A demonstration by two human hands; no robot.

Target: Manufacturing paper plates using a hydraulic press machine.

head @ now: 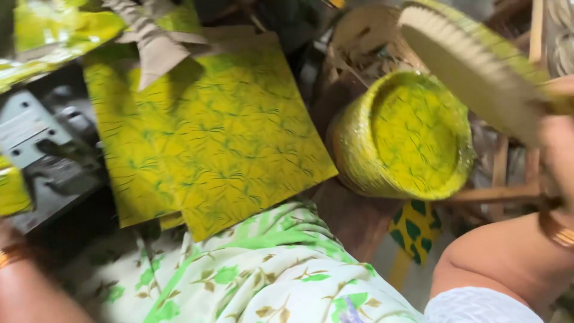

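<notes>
Right hand: the right hand point(559, 149) is at the right edge of the view, blurred, with a bangle point(556, 230) on the wrist below it; its grip is clenched on the rim of a stack of paper plates point(472, 66).
Stack of paper plates: held tilted in the upper right, pale ribbed edges toward the camera, yellow-green printed face on the far side, just above the bowl stack.
Bowl stack: a nested stack of yellow-green printed paper bowls point(403, 134) lies on its side, the open mouth toward the camera, right of the sheets.
Printed sheets: flat yellow sheets with a green leaf pattern point(209, 131) lie piled in the middle, one corner reaching over the lap.
Left hand: only the forearm and a bangle point(12, 254) show at the lower left; the hand itself is out of view, so its grip cannot be told.
Machine: a grey metal press point(42, 149) stands left of the sheets.
Lap: white cloth with green leaves point(257, 275) fills the lower middle.
</notes>
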